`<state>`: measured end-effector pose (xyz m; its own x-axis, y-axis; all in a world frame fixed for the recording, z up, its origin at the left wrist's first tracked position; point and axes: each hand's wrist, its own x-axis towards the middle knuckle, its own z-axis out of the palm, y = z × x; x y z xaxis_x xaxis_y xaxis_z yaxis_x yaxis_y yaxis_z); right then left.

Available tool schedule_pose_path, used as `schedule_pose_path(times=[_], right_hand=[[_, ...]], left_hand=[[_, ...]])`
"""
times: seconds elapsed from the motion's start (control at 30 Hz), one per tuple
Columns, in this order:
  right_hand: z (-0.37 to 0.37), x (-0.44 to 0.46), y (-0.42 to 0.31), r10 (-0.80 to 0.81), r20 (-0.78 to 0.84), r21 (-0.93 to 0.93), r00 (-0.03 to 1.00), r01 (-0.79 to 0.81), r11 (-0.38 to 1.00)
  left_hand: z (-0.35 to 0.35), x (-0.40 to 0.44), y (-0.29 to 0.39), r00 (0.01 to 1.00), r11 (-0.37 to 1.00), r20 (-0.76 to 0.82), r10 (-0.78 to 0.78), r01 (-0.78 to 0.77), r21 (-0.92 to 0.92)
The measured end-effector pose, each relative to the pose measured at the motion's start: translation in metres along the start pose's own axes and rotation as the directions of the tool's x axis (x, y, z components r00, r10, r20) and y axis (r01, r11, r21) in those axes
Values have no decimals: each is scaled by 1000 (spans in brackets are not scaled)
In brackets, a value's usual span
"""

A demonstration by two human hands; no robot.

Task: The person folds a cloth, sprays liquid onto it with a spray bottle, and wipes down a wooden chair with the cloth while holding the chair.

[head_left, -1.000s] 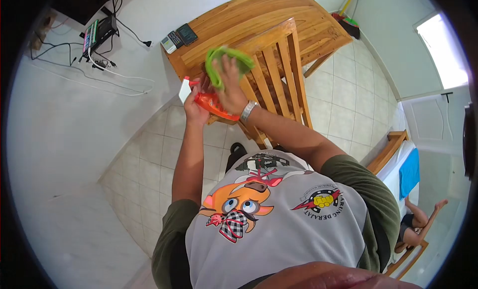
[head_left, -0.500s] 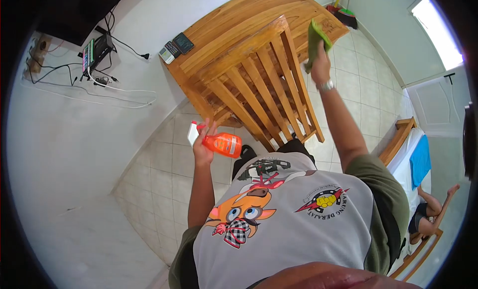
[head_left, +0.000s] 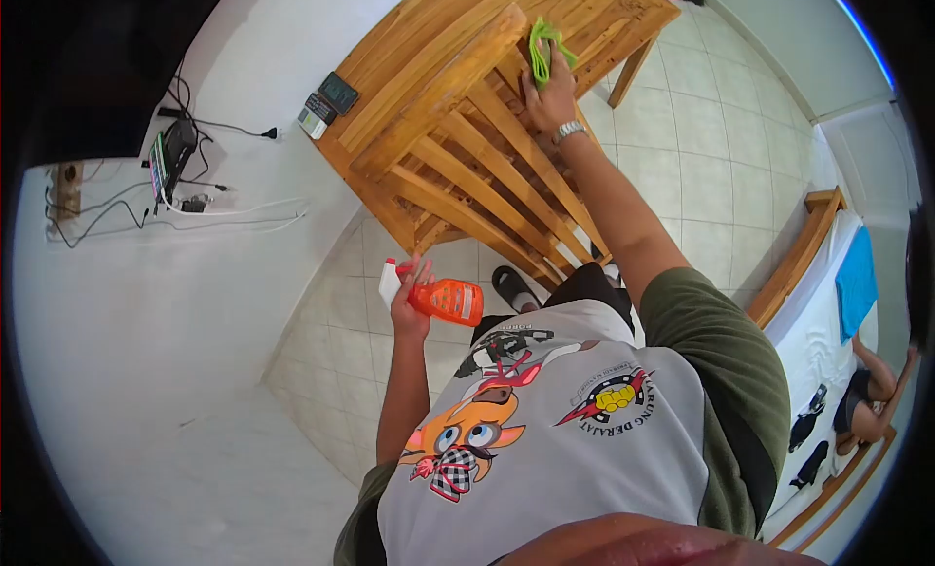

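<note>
An orange spray bottle (head_left: 446,301) with a white and red nozzle is held by its neck in my left hand (head_left: 410,301), just below the near corner of the wooden table (head_left: 390,55). My right hand (head_left: 554,100), with a silver watch on its wrist, grips a green cloth (head_left: 545,52). The cloth is at the top right corner of the backrest of the wooden chair (head_left: 443,98). This chair stands against the table, its slats facing me.
Two small devices (head_left: 338,93) lie on the table's left corner. Cables and a black box (head_left: 176,149) hang on the left wall. At the right, a person's bare legs (head_left: 877,381) show on a bed (head_left: 813,342) with a blue cloth (head_left: 856,283).
My right hand has brought the green cloth from the spray bottle out to the right, then back left onto the chair's top corner. My left hand has lowered with the bottle.
</note>
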<state>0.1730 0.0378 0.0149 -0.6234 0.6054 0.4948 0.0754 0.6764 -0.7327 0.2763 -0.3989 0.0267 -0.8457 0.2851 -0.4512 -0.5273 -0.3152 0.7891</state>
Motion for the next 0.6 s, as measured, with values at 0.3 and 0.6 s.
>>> schedule_pose_path(times=[0.3, 0.6], right_hand=[[-15, -114, 84, 86, 94, -116, 992, -75, 990], [-29, -197, 155, 344, 29, -109, 939, -339, 935]], left_hand=[[23, 15, -8, 996, 994, 57, -71, 66, 82], [35, 13, -24, 987, 979, 29, -156, 151, 136]])
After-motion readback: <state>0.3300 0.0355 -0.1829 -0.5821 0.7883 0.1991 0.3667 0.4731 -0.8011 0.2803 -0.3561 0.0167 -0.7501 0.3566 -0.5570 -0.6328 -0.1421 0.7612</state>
